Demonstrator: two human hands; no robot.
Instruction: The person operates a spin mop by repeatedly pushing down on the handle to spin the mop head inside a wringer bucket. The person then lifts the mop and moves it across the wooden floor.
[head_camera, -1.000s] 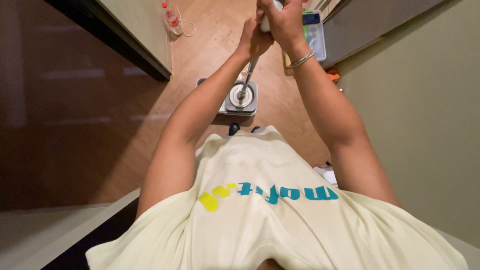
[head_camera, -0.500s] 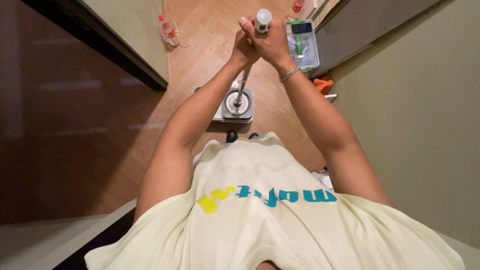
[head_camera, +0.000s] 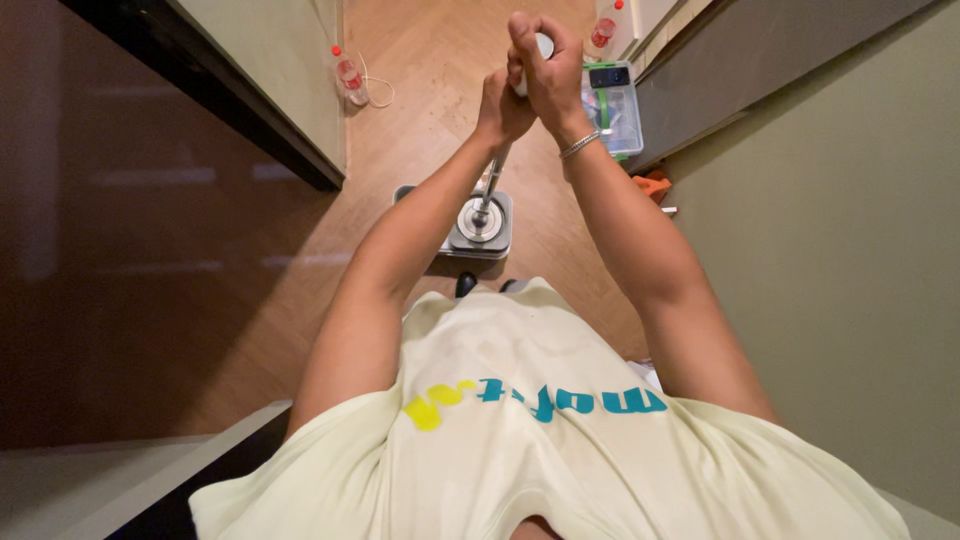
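Observation:
Both my hands grip the top of a metal mop handle (head_camera: 493, 178) held out in front of my chest. My left hand (head_camera: 497, 108) wraps the pole just below the white end cap. My right hand (head_camera: 545, 70), with a silver bracelet at the wrist, closes over the cap above it. The pole runs down to a grey mop bucket (head_camera: 497, 240) with a round metal spinner, standing on the wooden floor just ahead of my feet.
A clear plastic box (head_camera: 613, 112) with a green clip sits on the floor by the right wall. Two bottles with red caps (head_camera: 349, 75) (head_camera: 604, 28) stand further off. A dark cabinet (head_camera: 150, 200) lines the left; a plain wall (head_camera: 840, 260) lines the right.
The view has tilted, so my hands and the handle top sit lower in the picture than a second ago. The grip on the pole is the same.

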